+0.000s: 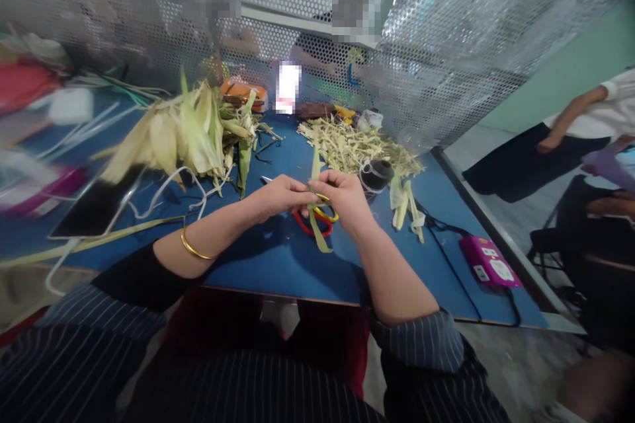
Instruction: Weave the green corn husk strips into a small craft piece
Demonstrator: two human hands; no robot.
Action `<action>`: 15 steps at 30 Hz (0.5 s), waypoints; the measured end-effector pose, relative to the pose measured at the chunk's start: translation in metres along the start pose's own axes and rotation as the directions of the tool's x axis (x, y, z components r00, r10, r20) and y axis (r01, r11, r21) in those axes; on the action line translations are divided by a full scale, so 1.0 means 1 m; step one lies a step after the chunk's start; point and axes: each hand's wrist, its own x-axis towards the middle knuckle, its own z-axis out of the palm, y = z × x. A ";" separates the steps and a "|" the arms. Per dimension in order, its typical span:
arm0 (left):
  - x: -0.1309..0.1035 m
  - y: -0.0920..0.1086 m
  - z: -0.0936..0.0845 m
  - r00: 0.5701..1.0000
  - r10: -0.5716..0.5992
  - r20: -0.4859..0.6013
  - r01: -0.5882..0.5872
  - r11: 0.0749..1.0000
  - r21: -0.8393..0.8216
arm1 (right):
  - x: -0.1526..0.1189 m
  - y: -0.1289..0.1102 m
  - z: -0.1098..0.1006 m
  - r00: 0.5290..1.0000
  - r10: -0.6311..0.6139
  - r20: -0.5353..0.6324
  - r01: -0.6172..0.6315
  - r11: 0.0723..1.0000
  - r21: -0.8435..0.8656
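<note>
A narrow green corn husk strip (321,241) runs upright between my hands, its ends sticking out above and below my fingers. My left hand (282,198) pinches it from the left, fingertips closed. From the other side my right hand (347,199) grips the same strip, and the fingers of both hands meet. Directly beneath them are scissors (313,228) with red and yellow handles; a blade tip shows left of my hands. Just beyond my right hand stands a dark spool of thread (377,176). My fingers hide the middle of the strip.
Whole corn husks (166,139) are heaped at the left, and cut husk pieces (347,145) at the back. A dark phone (99,201) with a white cable lies left. A magenta box (489,261) with black cords sits right. Perforated metal mesh (421,66) borders the blue table (278,264).
</note>
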 end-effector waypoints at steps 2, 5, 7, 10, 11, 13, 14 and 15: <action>0.001 0.000 0.000 1.000 -0.026 0.005 0.026 0.999 -0.020 | -0.001 0.002 0.003 0.998 -0.020 -0.054 0.021 1.000 0.020; 0.002 -0.001 -0.001 0.997 -0.059 0.047 0.061 0.998 -0.021 | -0.002 0.006 0.008 0.993 -0.070 -0.094 0.069 0.998 -0.015; 0.002 -0.001 -0.002 0.993 -0.081 0.080 0.083 0.996 -0.015 | -0.003 0.008 0.011 0.988 -0.098 -0.116 0.093 0.994 -0.050; 0.001 0.000 -0.002 0.993 -0.099 0.060 0.100 0.995 -0.003 | -0.001 0.009 0.010 0.984 -0.134 -0.119 0.122 0.987 -0.102; 0.002 0.000 -0.002 0.995 -0.094 0.028 0.094 0.995 -0.013 | 0.001 0.009 0.007 0.980 -0.159 -0.118 0.143 0.981 -0.133; 0.003 0.000 -0.003 0.995 -0.073 -0.061 0.068 0.995 -0.079 | 0.006 0.009 0.001 0.958 -0.225 -0.180 0.192 0.964 -0.183; 0.004 0.000 -0.003 0.992 -0.071 -0.103 0.057 0.989 -0.133 | 0.008 0.009 -0.002 0.938 -0.243 -0.246 0.201 0.963 -0.182; 0.005 0.000 -0.004 0.987 -0.080 -0.139 0.052 0.980 -0.194 | 0.011 0.009 -0.005 0.919 -0.233 -0.318 0.193 0.969 -0.151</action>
